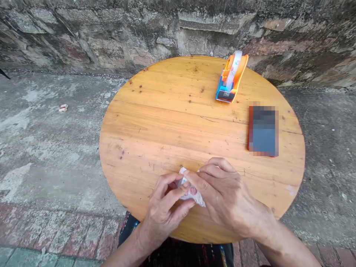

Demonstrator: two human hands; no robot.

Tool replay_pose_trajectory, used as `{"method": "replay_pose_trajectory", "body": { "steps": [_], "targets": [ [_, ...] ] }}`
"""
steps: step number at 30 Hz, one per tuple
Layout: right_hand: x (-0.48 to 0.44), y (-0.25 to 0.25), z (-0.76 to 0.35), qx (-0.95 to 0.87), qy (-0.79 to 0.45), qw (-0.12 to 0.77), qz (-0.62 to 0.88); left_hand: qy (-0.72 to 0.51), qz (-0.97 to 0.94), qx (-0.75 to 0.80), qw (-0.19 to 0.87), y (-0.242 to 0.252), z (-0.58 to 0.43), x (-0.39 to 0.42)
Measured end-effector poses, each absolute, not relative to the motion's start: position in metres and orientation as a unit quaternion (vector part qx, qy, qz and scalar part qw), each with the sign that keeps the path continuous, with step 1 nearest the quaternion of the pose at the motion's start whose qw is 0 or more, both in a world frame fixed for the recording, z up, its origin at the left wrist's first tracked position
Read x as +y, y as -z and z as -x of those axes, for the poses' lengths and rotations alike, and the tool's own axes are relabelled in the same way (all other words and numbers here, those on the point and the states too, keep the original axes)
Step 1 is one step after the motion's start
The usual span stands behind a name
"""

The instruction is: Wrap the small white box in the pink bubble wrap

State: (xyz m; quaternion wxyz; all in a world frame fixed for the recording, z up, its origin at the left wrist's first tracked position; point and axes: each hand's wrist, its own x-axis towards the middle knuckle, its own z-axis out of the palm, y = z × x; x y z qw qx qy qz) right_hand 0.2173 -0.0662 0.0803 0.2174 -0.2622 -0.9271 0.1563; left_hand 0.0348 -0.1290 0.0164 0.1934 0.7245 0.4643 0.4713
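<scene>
Near the front edge of a round wooden table (155, 129), both hands meet at a small whitish, crinkled packet (199, 198) with a pink-red printed mark. Thumb and fingers of my left hand (167, 204) are closed on its left side. From the right, my right hand (228, 193) reaches over the packet, its fingers curled and pressed at the upper edge. Part of the packet is hidden under the fingers, and its contents cannot be made out.
A blue and orange tape dispenser (229, 83) with a roll of printed clear tape stands at the table's back right. Closer, at the right, lies a blurred dark, flat object with a red edge (263, 131). A stone wall (139, 40) rises behind the table.
</scene>
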Motion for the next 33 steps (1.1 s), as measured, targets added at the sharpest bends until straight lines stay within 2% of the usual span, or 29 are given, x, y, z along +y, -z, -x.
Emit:
{"method": "replay_pose_trajectory", "body": {
  "steps": [10,20,28,33],
  "targets": [
    [-0.061,-0.093,-0.222,-0.862,-0.35,0.168,0.327,-0.476,-0.724,0.457,0.201,-0.019,-0.035,-0.128],
    [-0.062,-0.092,-0.218,-0.874,-0.324,0.176,0.317,-0.476,-0.722,0.455,0.211,-0.016,-0.034,-0.128],
    [-0.061,-0.088,-0.23,-0.824,-0.255,0.317,0.394,-0.471,-0.726,0.457,0.205,-0.018,-0.033,-0.129],
    [-0.059,-0.087,-0.229,-0.818,-0.336,0.274,0.378,-0.465,-0.726,0.461,0.209,-0.017,-0.033,-0.129]
  ]
}}
